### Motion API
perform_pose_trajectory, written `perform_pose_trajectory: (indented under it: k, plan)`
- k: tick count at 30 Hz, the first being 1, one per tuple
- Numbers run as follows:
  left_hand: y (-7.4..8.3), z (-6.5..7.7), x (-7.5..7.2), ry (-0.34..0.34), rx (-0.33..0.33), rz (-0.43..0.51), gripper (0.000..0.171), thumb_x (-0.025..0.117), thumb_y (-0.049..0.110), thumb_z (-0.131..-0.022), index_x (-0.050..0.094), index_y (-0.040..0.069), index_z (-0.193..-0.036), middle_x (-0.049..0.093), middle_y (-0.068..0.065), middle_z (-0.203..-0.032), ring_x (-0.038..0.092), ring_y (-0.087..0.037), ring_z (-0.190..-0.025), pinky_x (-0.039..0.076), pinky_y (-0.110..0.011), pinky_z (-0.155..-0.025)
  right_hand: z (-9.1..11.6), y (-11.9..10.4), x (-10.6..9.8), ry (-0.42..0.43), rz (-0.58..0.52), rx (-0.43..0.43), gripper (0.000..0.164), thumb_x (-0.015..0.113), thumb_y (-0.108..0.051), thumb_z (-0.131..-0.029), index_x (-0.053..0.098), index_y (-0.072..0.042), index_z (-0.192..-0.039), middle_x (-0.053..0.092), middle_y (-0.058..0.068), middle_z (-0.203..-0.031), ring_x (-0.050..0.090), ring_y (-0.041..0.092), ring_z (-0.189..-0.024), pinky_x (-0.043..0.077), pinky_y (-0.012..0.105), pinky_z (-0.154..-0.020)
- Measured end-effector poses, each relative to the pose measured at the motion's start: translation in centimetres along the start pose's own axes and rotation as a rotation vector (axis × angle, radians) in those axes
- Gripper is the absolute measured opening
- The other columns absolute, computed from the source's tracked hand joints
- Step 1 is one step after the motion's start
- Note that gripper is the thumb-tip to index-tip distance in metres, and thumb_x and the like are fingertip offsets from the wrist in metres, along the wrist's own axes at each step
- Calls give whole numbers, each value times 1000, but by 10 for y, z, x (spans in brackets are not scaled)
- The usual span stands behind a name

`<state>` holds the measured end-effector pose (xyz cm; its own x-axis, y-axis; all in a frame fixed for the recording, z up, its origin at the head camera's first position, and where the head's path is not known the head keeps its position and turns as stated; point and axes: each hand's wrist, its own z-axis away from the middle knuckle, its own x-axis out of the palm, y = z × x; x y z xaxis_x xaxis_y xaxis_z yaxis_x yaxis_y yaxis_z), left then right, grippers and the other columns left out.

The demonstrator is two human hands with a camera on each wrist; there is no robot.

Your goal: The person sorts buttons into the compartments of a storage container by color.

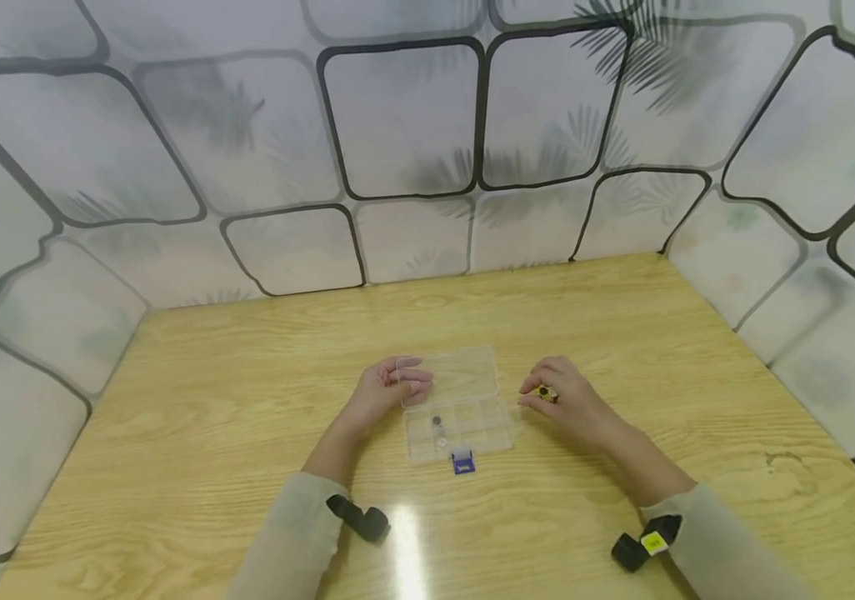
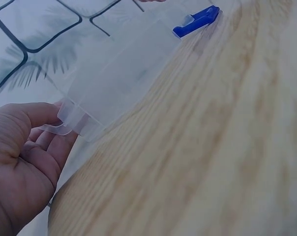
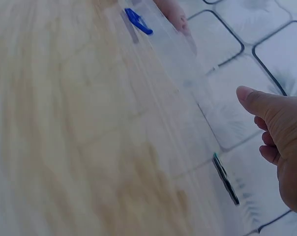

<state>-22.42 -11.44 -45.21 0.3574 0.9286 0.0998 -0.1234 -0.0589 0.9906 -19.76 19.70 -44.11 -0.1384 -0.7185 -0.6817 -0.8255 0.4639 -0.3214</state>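
L fingers (image 2: 63, 147) pinch clear box (image 1: 465, 398); R hand (image 1: 567, 400) nr it, loosely curled.

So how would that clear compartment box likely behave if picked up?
The clear box would probably feel stiff but light: its thin plastic keeps straight edges. The lid, open and seemingly joined along one side, might swing. Small parts inside could spill if it tips, since nothing covers them.

Latch (image 1: 462, 464) blue, box (image 1: 489, 415) clear (table (image 1: 210, 433) yellowish, wood-grained).
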Motion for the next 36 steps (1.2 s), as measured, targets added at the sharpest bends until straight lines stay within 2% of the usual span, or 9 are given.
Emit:
perform_pose_trajectory:
  k: [2, 10, 13, 20, 29, 32, 36]
  plan:
    - [0, 0, 1, 3, -10, 0, 46, 56, -7, -89, 44, -4, -134, 64, -21, -116, 68, -17, -97, 55, -33, -89, 5, 4, -7, 4, 12, 32, 31, 80, 8, -60, 64, -6, -81, 57, 3, -85, 47, 16, -80, 45, 22, -55]
    - [1, 1, 2, 8, -15, 11, 45, 55, -7, -90, 44, -3, -133, 63, -21, -118, 68, -17, -98, 55, -33, -90, 18, 19, -26, 34, 107, 82, 32, 82, 7, -56, 64, -7, -78, 58, 2, -83, 49, 18, -82, 42, 18, -67]
    - [2, 2, 3, 11, -11, 8, 45, 55, -7, -90, 44, -4, -133, 64, -21, -117, 68, -16, -97, 55, -32, -89, 21, 21, -29, 30, 113, 103, 31, 82, 5, -57, 64, -8, -79, 58, 2, -83, 48, 18, -83, 41, 18, -67]
    - [1, 2, 2, -2, 3, 3, 46, 56, -6, -90, 43, -5, -134, 64, -22, -117, 68, -17, -98, 55, -32, -89, 24, 25, -29, 30, 98, 92, 33, 80, 9, -57, 64, -8, -80, 58, 2, -84, 48, 18, -83, 41, 21, -63]
    - [-1, 3, 1, -4, -2, -21, 46, 56, -4, -90, 43, -3, -135, 64, -20, -118, 67, -19, -101, 55, -32, -90, 31, 24, -28, -88, 28, 216, 25, 78, 3, -70, 63, -14, -80, 57, -3, -86, 43, 9, -84, 41, 23, -68]
    - [-2, 3, 1, -6, -7, -18, 46, 55, -5, -90, 44, -2, -134, 64, -20, -118, 67, -19, -101, 55, -32, -90, 34, 26, -26, -108, -2, 207, 24, 79, 1, -69, 64, -14, -81, 58, -2, -86, 43, 10, -83, 40, 22, -68]
    - [0, 4, 1, -10, 5, -20, 46, 54, -6, -90, 43, -3, -135, 63, -21, -118, 67, -19, -101, 55, -33, -91, 35, 30, -24, -113, -13, 151, 26, 80, 1, -66, 65, -12, -83, 59, -1, -86, 43, 12, -81, 39, 22, -67]
